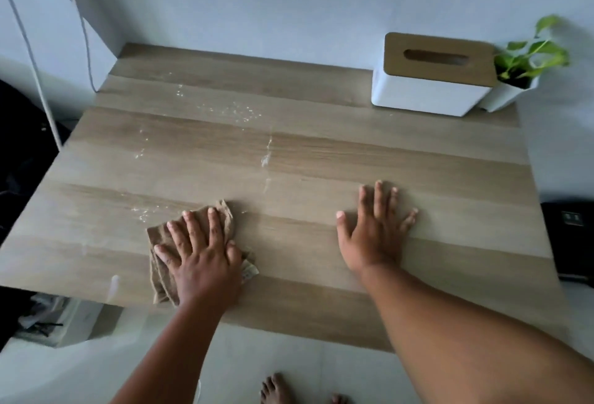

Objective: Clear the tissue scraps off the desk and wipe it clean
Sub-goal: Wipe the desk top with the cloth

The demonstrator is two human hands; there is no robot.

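Nearest to the camera, two bare feet (277, 388) stood on the pale floor (289, 371) under the near edge of the desk (321, 153). Both forearms reached forward over that edge.

The left hand (202, 252) lay flat on a brown cloth (160, 262), with the fingers straight and a little spread, pressing the cloth to the desk near its front left part. The cloth was crumpled and folded, and parts of it showed around the hand on the left, front and right sides.

The right hand (374, 230) rested flat on the bare wood to the right of the cloth, well apart from it, fingers spread wide and holding nothing.

Farther on, wet spots and streaks (266, 156) shone on the middle and left of the desk, some just beside the cloth. No tissue scraps could be told for sure on the wood.

At the far right corner stood a white tissue box (427, 95) with a wooden lid, and just beside it a small plant (530, 56) in a white pot. A white cable (35, 59) hung along the wall at the left.
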